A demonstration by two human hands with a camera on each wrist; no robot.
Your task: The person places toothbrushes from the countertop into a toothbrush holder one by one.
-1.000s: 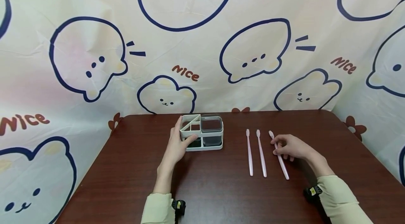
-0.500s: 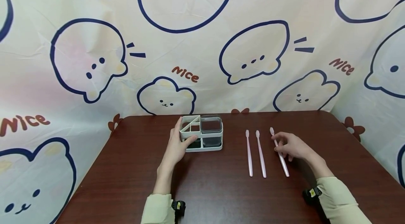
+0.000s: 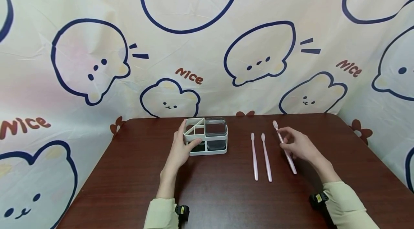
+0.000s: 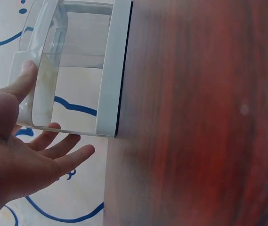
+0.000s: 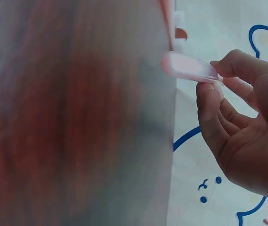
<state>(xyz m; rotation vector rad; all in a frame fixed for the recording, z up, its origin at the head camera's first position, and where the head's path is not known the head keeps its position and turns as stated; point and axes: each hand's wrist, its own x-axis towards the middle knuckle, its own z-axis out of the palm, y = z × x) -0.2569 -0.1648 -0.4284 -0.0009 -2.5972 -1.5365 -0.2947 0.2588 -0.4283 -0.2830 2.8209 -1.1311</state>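
Upright near the table's back edge stands a white two-tier toothbrush holder (image 3: 216,137), with divided slots on its left and a clear cup on its right. My left hand (image 3: 179,150) grips the holder's left end, thumb across the front rail and fingers round the far side. In the left wrist view, the thumb presses the upper rail (image 4: 28,101). My right hand (image 3: 300,144) pinches a pale pink toothbrush (image 3: 290,160) between thumb and fingers, bristle end pointing away. The right wrist view shows its handle end (image 5: 190,66) jutting from the fingertips, blurred.
Two more pink toothbrushes, a left one (image 3: 254,160) and a right one (image 3: 267,160), lie side by side between the holder and my right hand. The dark wooden table (image 3: 226,200) meets a cartoon-printed cloth (image 3: 213,53) at its back edge.
My right hand has taken hold of the rightmost toothbrush and raised it, its head shifting farther away. The left hand and the holder stay in place.
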